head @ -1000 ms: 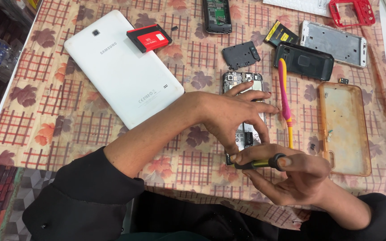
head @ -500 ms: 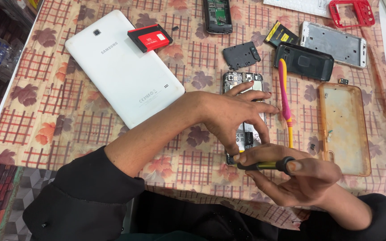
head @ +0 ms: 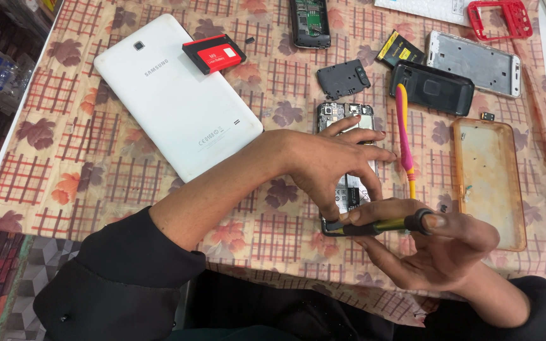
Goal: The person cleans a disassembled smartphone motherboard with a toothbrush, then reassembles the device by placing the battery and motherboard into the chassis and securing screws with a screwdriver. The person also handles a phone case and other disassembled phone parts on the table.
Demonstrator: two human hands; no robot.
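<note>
An opened phone with its back removed lies on the patterned tablecloth. My left hand lies over its middle, fingers spread, pressing it down. My right hand grips a black-and-yellow screwdriver held nearly level, its tip at the phone's lower left corner. The lower half of the phone is mostly hidden under my left hand.
A white tablet lies face down at the left with a red battery on its corner. A pink screwdriver, an orange clear case, a black cover, a silver frame, a small black plate, another phone and a red frame lie around.
Almost nothing differs; my right hand shifts the screwdriver very slightly at the phone's lower corner while my left hand stays on the phone.
</note>
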